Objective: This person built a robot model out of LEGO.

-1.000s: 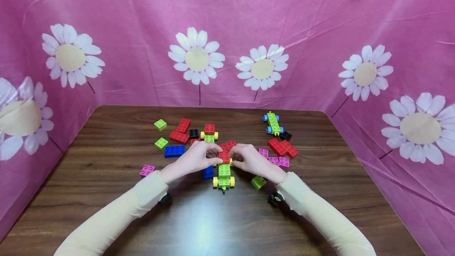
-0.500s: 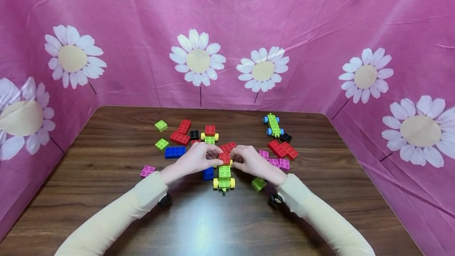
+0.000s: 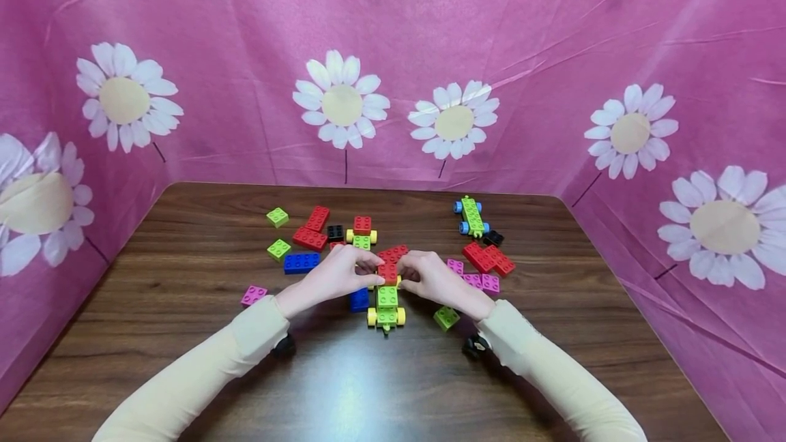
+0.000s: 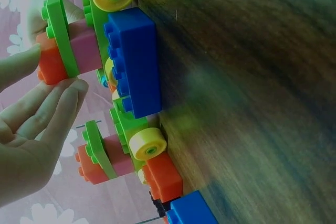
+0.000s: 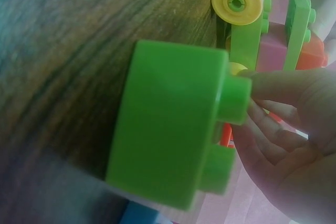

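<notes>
A toy car with yellow wheels (image 3: 372, 317) and a lime base stands in the middle of the table. In the left wrist view, a pink brick (image 4: 86, 48), a thin lime plate (image 4: 62, 32) and a red brick (image 4: 51, 59) are stacked on it. My left hand (image 3: 344, 268) pinches that red brick, thumb on the near side and fingertips on the far side. My right hand (image 3: 432, 275) holds the car's right side, its thumb beside a yellow wheel in the right wrist view. The fingers' exact contact there is partly hidden.
A long blue brick (image 3: 359, 300) stands left of the car. Behind it is another yellow-wheeled car (image 3: 362, 234). A lime brick (image 3: 446, 318) lies by my right wrist. Loose bricks lie on both sides; a blue-wheeled base (image 3: 472, 217) is at the back right.
</notes>
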The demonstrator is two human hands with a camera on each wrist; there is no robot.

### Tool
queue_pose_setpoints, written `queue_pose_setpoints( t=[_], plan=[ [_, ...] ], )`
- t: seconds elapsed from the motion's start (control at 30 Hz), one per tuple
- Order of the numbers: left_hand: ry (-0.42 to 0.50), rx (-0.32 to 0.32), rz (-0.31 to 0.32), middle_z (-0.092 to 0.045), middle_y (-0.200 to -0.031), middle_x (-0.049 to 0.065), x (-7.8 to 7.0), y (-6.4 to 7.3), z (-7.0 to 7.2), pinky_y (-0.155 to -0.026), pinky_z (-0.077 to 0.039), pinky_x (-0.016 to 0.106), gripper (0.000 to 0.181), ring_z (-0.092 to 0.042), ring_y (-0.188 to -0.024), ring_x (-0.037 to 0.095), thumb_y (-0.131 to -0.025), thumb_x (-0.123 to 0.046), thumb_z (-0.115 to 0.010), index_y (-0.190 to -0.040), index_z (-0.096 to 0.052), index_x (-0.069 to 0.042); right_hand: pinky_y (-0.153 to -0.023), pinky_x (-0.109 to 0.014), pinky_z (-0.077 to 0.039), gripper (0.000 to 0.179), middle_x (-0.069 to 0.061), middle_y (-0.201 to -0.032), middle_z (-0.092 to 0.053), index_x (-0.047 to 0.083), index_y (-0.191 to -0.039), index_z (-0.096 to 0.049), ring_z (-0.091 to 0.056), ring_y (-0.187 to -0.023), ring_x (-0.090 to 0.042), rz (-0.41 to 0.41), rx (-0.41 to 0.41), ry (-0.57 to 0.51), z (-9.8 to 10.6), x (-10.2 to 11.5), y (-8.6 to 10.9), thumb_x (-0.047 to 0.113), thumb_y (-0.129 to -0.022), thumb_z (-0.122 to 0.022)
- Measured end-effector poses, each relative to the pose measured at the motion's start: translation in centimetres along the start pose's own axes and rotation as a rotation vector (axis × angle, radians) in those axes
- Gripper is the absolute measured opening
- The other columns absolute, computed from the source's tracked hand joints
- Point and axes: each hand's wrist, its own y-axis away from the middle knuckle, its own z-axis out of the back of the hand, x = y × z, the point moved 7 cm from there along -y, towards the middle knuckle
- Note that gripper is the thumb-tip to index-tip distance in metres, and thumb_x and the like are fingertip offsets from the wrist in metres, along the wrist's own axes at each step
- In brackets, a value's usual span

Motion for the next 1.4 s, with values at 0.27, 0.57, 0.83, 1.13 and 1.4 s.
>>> queue_pose_setpoints(
  t=[0.27, 0.57, 0.83, 1.13, 1.4],
  plan=[
    [-0.015, -0.016, -0.019, -0.077, -0.103, 0.007, -0.20, 0.14, 0.04, -0.079, -0.059, 0.029, 0.030, -0.072, -0.089, 0.013, -0.089, -0.023, -0.074, -0.113, -0.074, -0.004, -0.070, -0.018, -0.055, 0.011, -0.007, -0.089, -0.070, 0.008, -0.093, -0.069, -0.066, -0.077, -0.013, 0.005, -0.002, -0.006, 0.10, 0.13, 0.10, 0.006, -0.085, -0.076],
    [-0.040, -0.019, -0.040, -0.077, -0.104, 0.007, -0.56, 0.11, 0.19, -0.078, -0.059, 0.031, 0.030, -0.070, -0.087, 0.011, -0.090, -0.024, -0.074, -0.113, -0.074, -0.004, -0.069, -0.017, -0.054, 0.011, -0.006, -0.090, -0.070, 0.008, -0.094, -0.069, -0.066, -0.078, -0.013, 0.002, -0.004, 0.005, 0.21, 0.09, 0.20, 0.006, -0.085, -0.075],
    [-0.077, -0.052, -0.059, -0.077, -0.109, 0.007, -0.44, 0.30, 0.09, -0.084, -0.059, 0.035, 0.031, -0.073, -0.098, 0.018, -0.090, -0.025, -0.073, -0.114, -0.074, -0.005, -0.070, -0.020, -0.055, 0.011, -0.006, -0.091, -0.070, 0.008, -0.096, -0.070, -0.065, -0.079, -0.013, -0.005, 0.008, 0.009, 0.33, 0.37, 0.39, 0.008, -0.086, -0.074],
    [-0.081, -0.094, -0.078, -0.077, -0.106, 0.007, -0.38, 0.47, 0.19, -0.083, -0.060, 0.035, 0.030, -0.073, -0.096, 0.018, -0.089, -0.026, -0.074, -0.112, -0.075, -0.006, -0.069, -0.020, -0.054, 0.010, -0.006, -0.090, -0.069, 0.009, -0.095, -0.070, -0.064, -0.078, -0.013, 0.021, -0.003, 0.014, 0.32, 0.58, 0.54, 0.007, -0.086, -0.075],
    [-0.080, -0.083, -0.087, -0.077, -0.104, 0.007, -0.53, 0.47, 0.30, -0.084, -0.059, 0.037, 0.029, -0.073, -0.095, 0.018, -0.089, -0.025, -0.074, -0.111, -0.073, -0.006, -0.069, -0.021, -0.055, 0.011, -0.006, -0.089, -0.070, 0.009, -0.095, -0.070, -0.064, -0.077, -0.012, 0.041, -0.016, 0.024, 0.28, 0.50, 0.51, 0.008, -0.086, -0.075]
  ],
)
